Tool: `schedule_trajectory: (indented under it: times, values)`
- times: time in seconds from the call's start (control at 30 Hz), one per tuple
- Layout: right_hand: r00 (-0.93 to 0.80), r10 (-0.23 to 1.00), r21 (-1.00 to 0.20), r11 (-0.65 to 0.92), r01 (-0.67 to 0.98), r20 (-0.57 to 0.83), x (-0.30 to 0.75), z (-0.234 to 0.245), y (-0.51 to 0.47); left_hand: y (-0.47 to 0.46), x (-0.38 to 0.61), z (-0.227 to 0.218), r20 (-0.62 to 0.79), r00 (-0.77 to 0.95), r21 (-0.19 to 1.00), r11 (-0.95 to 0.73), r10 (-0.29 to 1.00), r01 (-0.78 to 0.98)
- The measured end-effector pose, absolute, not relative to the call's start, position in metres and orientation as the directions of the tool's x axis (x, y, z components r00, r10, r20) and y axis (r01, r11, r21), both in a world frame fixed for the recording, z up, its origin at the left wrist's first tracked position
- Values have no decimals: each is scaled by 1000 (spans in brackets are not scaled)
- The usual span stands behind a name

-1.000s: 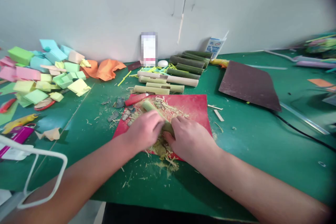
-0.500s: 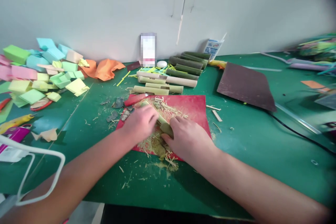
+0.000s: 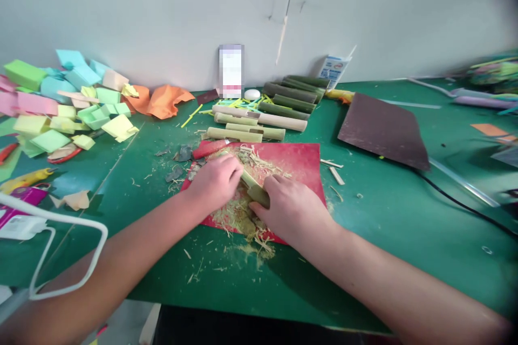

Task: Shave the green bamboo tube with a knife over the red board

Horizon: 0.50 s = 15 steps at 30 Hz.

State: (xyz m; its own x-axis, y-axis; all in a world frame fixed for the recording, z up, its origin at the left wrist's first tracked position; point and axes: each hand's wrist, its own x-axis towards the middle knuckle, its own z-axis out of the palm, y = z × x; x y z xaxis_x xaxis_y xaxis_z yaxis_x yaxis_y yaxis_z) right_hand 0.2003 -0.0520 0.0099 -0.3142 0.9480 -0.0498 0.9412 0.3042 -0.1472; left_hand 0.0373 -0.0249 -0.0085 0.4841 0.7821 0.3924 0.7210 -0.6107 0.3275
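Observation:
A green bamboo piece (image 3: pixel 254 190) lies slantwise on a red cutting mat (image 3: pixel 299 159), amid a heap of pale shavings (image 3: pixel 238 215). My right hand (image 3: pixel 289 207) is closed around the near end of the bamboo piece. My left hand (image 3: pixel 214 180) is closed over its far end; whether it also holds a tool is hidden under the fingers. A red-handled knife (image 3: pixel 210 147) lies at the mat's far left corner, just beyond my left hand.
Cut bamboo tubes (image 3: pixel 259 118), pale and dark green, lie in rows behind the mat. Coloured folded papers (image 3: pixel 73 113) crowd the far left. A dark brown sheet (image 3: pixel 382 132) lies at right, a black cable (image 3: pixel 465 205) beyond it. White wire frame (image 3: pixel 60 248) at near left.
My left hand has slid away from me along the bamboo piece, baring more of its middle. My right hand keeps its grip.

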Motion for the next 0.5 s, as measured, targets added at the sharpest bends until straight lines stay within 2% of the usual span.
schedule_trajectory:
  times: [0.1, 0.27, 0.4, 0.5]
  values:
    - [-319, 946, -140, 310, 941, -52, 201, 10, -52, -24, 35, -11, 350, 545, 341, -646, 762, 683]
    - [-316, 948, -142, 308, 941, -31, 201, 9, -52, -20, 26, -15, 454, 428, 338, -595, 782, 729]
    - [-316, 947, -145, 307, 941, -49, 202, 10, -52, -24, 28, -17, 378, 551, 369, -667, 744, 647]
    - [-303, 952, -144, 294, 945, -44, 202, 11, -51, -23, 28, -18, 452, 476, 363, -643, 754, 675]
